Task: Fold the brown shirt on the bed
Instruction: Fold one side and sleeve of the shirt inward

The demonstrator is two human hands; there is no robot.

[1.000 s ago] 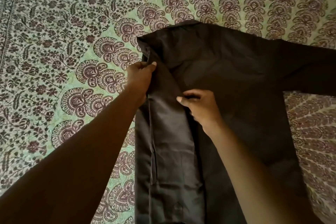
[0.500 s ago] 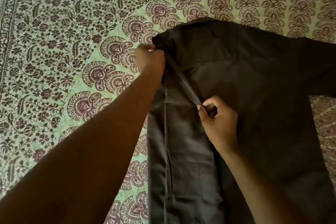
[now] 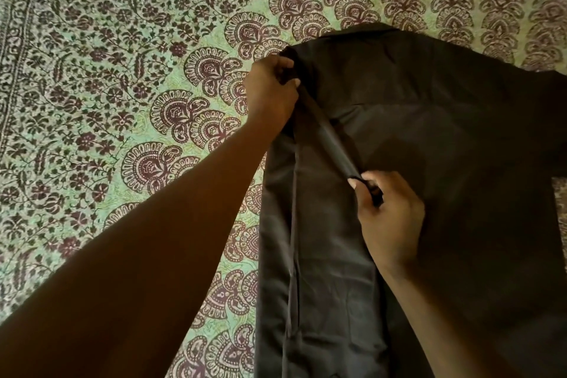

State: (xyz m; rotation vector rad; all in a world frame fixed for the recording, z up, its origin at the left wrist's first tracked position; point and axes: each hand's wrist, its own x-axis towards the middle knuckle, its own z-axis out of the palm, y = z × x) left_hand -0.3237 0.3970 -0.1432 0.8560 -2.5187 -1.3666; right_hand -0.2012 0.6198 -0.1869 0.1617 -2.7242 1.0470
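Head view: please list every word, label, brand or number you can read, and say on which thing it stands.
None can be read. The brown shirt shows no tag, logo or print. The bedsheet bears only floral and paisley patterns, no letters. Neither the left hand nor the right hand shows any writing.

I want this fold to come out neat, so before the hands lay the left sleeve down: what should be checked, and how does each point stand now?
1. Left hand has a grip on the shirt at the shoulder corner: ok.
2. Right hand pinches the sleeve end: ok.
3. Sleeve pulled taut between both hands, no sag: ok.
4. Left side panel already folded over the body, edge straight: ok.
5. Right sleeve folded in: not ok, it lies spread out toward the right edge.
6. Hem lying flat: cannot tell, it is out of view below.
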